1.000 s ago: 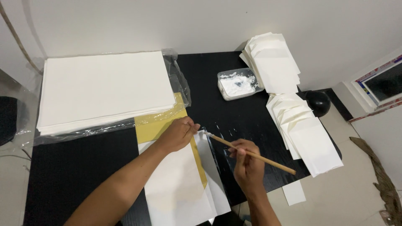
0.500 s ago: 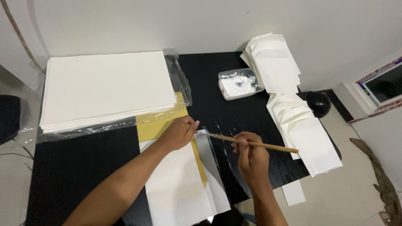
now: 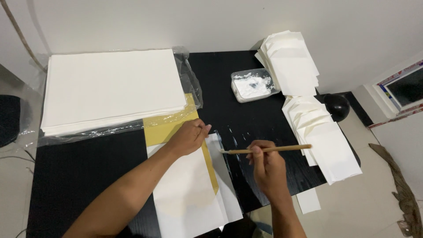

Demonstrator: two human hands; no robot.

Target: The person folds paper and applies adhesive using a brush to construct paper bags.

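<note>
My left hand [image 3: 190, 136] presses down on the top edge of a white paper sheet [image 3: 189, 194] that lies over a yellow sheet [image 3: 164, 128] on the black table [image 3: 88, 172]. My right hand [image 3: 267, 166] grips a thin wooden brush [image 3: 269, 149], held nearly level, with its tip at the right edge of the white sheet. Wet smears shine on the table between the two hands.
A big stack of white paper [image 3: 112, 88] in clear plastic wrap fills the back left. A plastic tub of white paste [image 3: 253, 85] stands at the back. Piles of folded white paper pieces [image 3: 317, 132] run along the right edge, next to a black round object [image 3: 337, 105].
The brush has swung from a downward slant to nearly level, and my right hand has drifted a little right. My left hand has stayed on the sheet.
</note>
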